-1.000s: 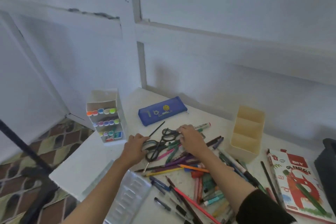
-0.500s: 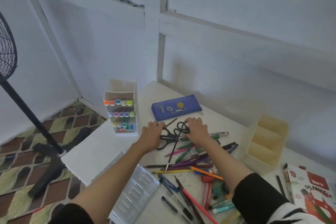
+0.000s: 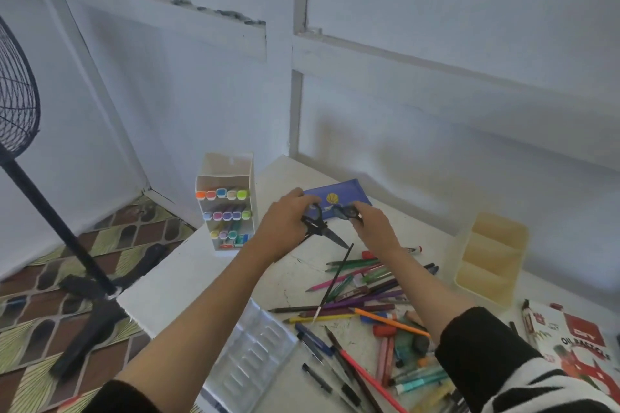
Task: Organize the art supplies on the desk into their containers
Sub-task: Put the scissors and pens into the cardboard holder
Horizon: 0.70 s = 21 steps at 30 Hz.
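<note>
marker rack (image 3: 227,208) stands at the surface's (image 3: 201,273) left edge, pencil case (image 3: 339,199) behind the pencil pile (image 3: 362,292), divided holder (image 3: 491,258) to the right.

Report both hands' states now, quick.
Left hand: gripping the black scissors.
Right hand: pinching a second pair of scissors by its handles.

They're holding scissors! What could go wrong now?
1. The scissors have a bare blade tip close to the right hand, so it might poke the wrist.
2. The left hand and the right hand grip them in the air above the desk. A slip could drop them, point first, onto the pencil pile and scatter it.
</note>
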Motion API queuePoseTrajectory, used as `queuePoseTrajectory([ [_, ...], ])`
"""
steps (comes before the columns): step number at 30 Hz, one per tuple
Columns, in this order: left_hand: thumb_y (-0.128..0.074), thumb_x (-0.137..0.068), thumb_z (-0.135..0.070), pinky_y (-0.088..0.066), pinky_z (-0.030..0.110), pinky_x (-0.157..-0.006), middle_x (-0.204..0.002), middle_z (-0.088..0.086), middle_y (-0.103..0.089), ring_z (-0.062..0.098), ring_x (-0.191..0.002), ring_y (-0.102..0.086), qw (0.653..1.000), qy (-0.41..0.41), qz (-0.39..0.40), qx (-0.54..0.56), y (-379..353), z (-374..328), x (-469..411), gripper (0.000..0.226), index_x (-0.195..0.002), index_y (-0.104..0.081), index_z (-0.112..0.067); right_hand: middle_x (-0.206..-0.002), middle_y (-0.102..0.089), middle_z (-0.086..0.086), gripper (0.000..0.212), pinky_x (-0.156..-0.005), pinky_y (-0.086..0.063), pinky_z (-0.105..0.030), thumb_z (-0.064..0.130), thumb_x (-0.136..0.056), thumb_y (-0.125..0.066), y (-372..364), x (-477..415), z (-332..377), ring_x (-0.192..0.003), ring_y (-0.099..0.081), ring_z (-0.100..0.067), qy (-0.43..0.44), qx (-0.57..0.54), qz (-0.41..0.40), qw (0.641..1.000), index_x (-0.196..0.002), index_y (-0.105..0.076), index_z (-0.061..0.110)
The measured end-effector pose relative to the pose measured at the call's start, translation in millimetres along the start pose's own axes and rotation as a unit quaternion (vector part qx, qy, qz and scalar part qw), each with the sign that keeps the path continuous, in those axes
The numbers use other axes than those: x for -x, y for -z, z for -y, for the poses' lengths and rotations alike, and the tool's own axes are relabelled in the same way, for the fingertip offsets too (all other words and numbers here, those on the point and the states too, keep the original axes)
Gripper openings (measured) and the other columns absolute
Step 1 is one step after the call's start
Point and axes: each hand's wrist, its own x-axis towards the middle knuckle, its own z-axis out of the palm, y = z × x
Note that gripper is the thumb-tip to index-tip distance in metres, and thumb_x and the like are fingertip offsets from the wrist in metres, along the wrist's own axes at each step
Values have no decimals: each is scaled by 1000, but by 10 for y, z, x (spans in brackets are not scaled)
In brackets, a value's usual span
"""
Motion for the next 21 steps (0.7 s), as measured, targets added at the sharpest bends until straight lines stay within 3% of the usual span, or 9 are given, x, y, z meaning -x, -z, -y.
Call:
queuePoseTrajectory([
  [3,-58,-74,11,-47,36,-73,-102,13,-54,32,-90,-55,999,-12,-25,19,143,-155,-70,53,-122,-61,-10,-91,-61,-12,21,-60,-39,-35,1,-90,-50,151,40,58,-70,-54,-28,38,-14,-45,998,-109,-60,5],
  [7,-66,-71,10,-50,35,-77,-96,11,-55,30,-86,-57,994,-20,-67,89,326,-375,-147,50,-118,-62,-5,-88,-62,-10,21,-60,-38,-28,0,-87,-55,503,86,165,-66,-50,-21,50,-50,-129,989,-108,-58,4],
  [10,-63,-67,15,-46,11,-67,-92,5,-54,21,-81,-55,984,-13,-96,152,381,-587,-274,53,-115,-64,-7,-96,-65,-7,34,-66,-48,-29,3,-86,-60,941,168,124,-73,-61,-18,49,-62,-181,980,-118,-52,8],
  [12,-64,-66,14,-43,3,-65,-93,6,-59,16,-84,-55,972,-5,-93,214,358,-833,-396,53,-113,-65,-11,-96,-66,-6,34,-68,-50,-29,5,-86,-62,1338,328,6,-74,-62,-17,25,-37,-218,975,-118,-51,10],
  [18,-74,-65,10,-58,33,-73,-83,2,-64,25,-78,-66,941,27,-34,335,39,-1376,-658,47,-104,-67,-15,-87,-68,-10,23,-65,-55,-45,5,-86,-62,2116,775,-460,-68,-65,-24,-35,31,-288,956,-109,-55,5],
  [21,-74,-65,8,-58,33,-75,-85,2,-63,24,-79,-66,939,17,12,343,-251,-1716,-749,48,-108,-67,-13,-87,-69,-17,23,-66,-57,-46,2,-86,-61,2335,1006,-715,-70,-67,-29,-111,13,-318,941,-108,-55,1],
])
